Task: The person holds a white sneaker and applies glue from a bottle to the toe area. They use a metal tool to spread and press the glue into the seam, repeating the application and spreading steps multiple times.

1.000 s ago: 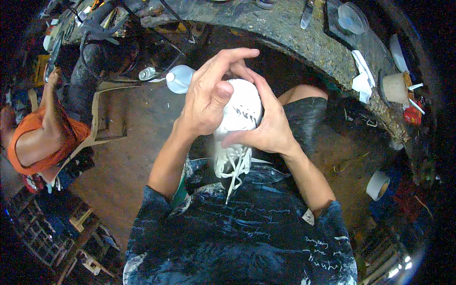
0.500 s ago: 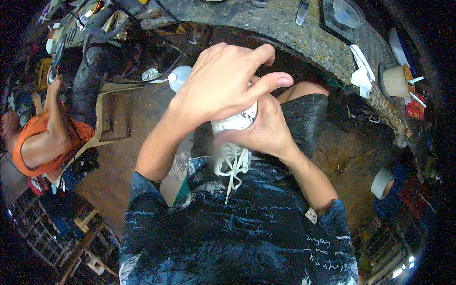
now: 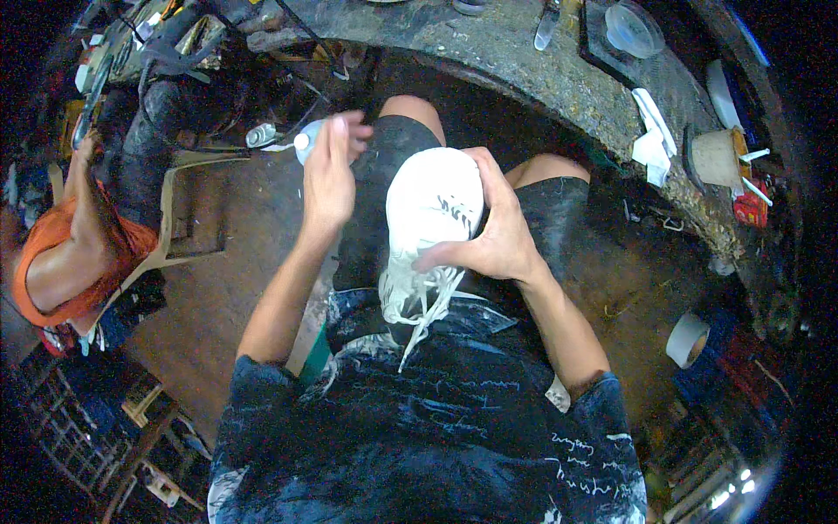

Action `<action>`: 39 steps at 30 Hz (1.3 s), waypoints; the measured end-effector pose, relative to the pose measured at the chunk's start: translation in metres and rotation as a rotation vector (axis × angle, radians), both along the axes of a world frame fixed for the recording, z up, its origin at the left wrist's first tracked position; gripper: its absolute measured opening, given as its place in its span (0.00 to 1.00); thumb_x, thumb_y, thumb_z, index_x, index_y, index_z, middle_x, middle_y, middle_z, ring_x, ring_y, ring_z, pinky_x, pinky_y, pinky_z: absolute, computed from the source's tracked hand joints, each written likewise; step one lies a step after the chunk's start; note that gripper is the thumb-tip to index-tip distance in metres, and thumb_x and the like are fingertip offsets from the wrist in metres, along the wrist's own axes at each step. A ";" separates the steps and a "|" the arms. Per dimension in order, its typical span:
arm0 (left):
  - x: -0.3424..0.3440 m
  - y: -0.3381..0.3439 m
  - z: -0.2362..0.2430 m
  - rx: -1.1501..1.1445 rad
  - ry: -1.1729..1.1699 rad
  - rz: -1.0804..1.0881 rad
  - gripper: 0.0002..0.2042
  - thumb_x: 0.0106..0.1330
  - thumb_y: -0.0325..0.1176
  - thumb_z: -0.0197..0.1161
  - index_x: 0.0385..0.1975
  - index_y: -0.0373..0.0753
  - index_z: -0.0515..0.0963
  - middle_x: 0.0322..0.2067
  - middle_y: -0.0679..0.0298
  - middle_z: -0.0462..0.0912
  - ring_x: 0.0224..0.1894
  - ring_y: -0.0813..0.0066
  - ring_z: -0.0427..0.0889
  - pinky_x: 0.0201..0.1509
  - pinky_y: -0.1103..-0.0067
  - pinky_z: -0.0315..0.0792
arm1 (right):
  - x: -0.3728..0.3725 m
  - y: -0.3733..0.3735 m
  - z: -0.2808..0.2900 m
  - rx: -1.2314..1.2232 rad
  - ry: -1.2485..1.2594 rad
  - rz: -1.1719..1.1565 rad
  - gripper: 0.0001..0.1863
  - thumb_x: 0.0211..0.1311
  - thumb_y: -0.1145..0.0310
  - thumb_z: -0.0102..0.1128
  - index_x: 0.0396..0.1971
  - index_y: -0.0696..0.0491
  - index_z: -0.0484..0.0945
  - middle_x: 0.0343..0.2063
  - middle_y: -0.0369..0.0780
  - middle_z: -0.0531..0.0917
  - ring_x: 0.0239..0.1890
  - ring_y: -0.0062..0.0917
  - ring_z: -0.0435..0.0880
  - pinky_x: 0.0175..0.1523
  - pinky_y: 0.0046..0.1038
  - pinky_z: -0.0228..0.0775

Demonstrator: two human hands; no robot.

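Note:
A white shoe (image 3: 432, 192) with dark markings near its upper end and loose white laces hanging toward me rests upright over my lap. My right hand (image 3: 499, 234) grips it along the right side, thumb across the lower part. My left hand (image 3: 332, 175) is raised apart from the shoe, to its left, fingers extended and slightly blurred. Behind those fingers is a translucent plastic bottle (image 3: 305, 148) with a white cap, partly hidden.
A curved, crusted workbench (image 3: 515, 61) runs ahead, carrying a clear container (image 3: 630, 31), a knife (image 3: 547, 26), white cloth (image 3: 650, 140) and a beige pot (image 3: 713, 157). At left, a co-worker (image 3: 78, 253) in orange works. A tape roll (image 3: 685, 339) lies at right.
My left hand has come off the top of the shoe and moved left, uncovering it. My right hand still grips the shoe, whose upper end now shows fully.

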State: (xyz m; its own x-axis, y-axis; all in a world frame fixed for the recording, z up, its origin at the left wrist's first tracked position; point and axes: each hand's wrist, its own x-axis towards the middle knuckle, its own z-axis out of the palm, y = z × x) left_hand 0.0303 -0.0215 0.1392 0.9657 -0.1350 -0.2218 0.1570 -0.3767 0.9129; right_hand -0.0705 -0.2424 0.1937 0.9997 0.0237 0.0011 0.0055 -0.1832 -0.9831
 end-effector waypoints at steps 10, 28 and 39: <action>-0.014 0.010 -0.082 0.371 0.211 -0.187 0.66 0.52 0.72 0.75 0.76 0.20 0.55 0.72 0.31 0.66 0.75 0.42 0.69 0.77 0.62 0.65 | -0.009 -0.003 -0.010 0.333 0.064 0.018 0.57 0.25 0.58 0.98 0.60 0.55 0.72 0.51 0.37 0.83 0.55 0.24 0.83 0.62 0.30 0.74; -0.027 0.063 -0.116 -0.679 0.506 -0.200 0.46 0.73 0.55 0.64 0.83 0.36 0.53 0.79 0.52 0.61 0.79 0.59 0.62 0.82 0.67 0.55 | -0.013 0.004 -0.008 0.291 0.041 -0.034 0.48 0.61 0.33 0.69 0.64 0.62 0.71 0.54 0.42 0.79 0.60 0.28 0.79 0.67 0.31 0.68; -0.029 0.067 -0.055 -0.199 -0.065 -0.021 0.21 0.83 0.42 0.47 0.49 0.31 0.83 0.53 0.53 0.87 0.58 0.61 0.84 0.69 0.70 0.71 | 0.000 0.026 0.010 0.351 0.060 0.002 0.49 0.81 0.30 0.26 0.70 0.64 0.69 0.64 0.48 0.78 0.69 0.36 0.74 0.77 0.35 0.57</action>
State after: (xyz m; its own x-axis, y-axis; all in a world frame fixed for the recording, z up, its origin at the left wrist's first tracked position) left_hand 0.0017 0.0451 0.0846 0.9736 -0.1902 -0.1266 0.0898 -0.1909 0.9775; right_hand -0.0704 -0.2162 0.2039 0.9982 0.0341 -0.0495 -0.0545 0.1656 -0.9847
